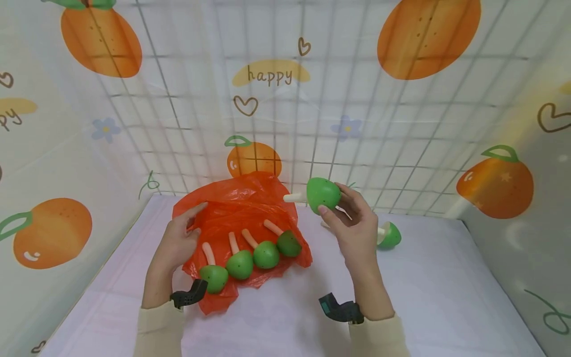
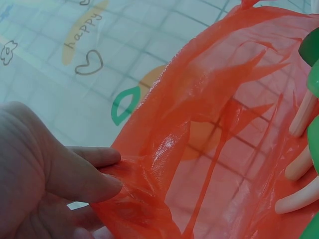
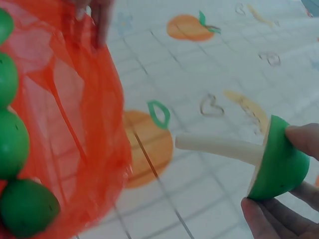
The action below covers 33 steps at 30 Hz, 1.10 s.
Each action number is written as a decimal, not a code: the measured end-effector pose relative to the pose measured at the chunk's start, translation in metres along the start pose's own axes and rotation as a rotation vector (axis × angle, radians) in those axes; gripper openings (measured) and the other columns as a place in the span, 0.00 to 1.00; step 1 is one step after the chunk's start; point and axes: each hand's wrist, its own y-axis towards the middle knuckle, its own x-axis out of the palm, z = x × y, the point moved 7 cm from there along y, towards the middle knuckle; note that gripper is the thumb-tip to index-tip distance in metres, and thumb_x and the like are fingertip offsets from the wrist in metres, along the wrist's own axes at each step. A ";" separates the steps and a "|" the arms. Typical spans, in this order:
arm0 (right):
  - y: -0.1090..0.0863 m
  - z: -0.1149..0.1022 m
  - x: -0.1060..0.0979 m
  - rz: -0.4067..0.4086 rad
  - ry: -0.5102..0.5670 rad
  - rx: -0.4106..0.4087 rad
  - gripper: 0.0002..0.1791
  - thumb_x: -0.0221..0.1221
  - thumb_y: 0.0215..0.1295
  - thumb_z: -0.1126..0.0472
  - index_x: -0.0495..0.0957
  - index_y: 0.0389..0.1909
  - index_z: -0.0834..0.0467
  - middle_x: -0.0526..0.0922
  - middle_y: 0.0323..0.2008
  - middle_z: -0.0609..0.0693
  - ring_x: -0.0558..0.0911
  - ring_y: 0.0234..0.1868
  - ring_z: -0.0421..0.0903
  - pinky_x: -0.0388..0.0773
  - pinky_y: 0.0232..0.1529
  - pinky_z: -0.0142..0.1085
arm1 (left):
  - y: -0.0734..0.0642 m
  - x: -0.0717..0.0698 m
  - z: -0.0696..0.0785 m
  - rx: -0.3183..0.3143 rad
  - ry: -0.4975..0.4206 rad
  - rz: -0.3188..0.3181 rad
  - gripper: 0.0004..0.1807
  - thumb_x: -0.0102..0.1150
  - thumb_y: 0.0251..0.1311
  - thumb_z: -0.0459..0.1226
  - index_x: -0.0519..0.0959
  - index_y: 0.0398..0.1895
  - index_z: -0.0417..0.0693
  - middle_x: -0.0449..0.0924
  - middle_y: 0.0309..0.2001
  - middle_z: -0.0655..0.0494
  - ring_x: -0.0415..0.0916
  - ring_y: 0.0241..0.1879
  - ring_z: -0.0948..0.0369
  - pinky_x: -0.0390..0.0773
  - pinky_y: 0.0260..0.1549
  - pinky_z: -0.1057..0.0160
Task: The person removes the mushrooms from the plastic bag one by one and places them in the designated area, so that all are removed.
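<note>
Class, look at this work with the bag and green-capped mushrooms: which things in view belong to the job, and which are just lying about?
Seemingly part of the job:
red plastic bag, its edge in the left grip
four mushrooms on the red plastic
held mushroom, in the right grip
loose mushroom, probably

Merely around it:
orange-printed sheet
black wrist devices

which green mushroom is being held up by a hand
The green-capped mushroom in the right hand, right of the red plastic bag; the other mushrooms in view lie lower, ungripped.
</note>
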 end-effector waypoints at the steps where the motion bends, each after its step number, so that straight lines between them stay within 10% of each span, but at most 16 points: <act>1: 0.001 0.000 -0.005 0.018 0.003 0.004 0.29 0.70 0.65 0.71 0.79 0.67 0.59 0.84 0.56 0.52 0.83 0.57 0.50 0.82 0.57 0.31 | 0.000 0.000 0.000 -0.002 0.000 0.000 0.34 0.46 0.72 0.22 0.65 0.80 0.46 0.65 0.77 0.40 0.62 0.75 0.37 0.70 0.67 0.38; 33: 0.010 0.055 -0.162 0.546 0.049 0.221 0.28 0.73 0.65 0.63 0.81 0.66 0.54 0.83 0.52 0.47 0.78 0.54 0.42 0.63 0.77 0.42 | -0.001 0.002 0.002 -0.010 0.001 -0.002 0.34 0.47 0.72 0.22 0.65 0.81 0.46 0.66 0.76 0.39 0.64 0.73 0.38 0.73 0.66 0.39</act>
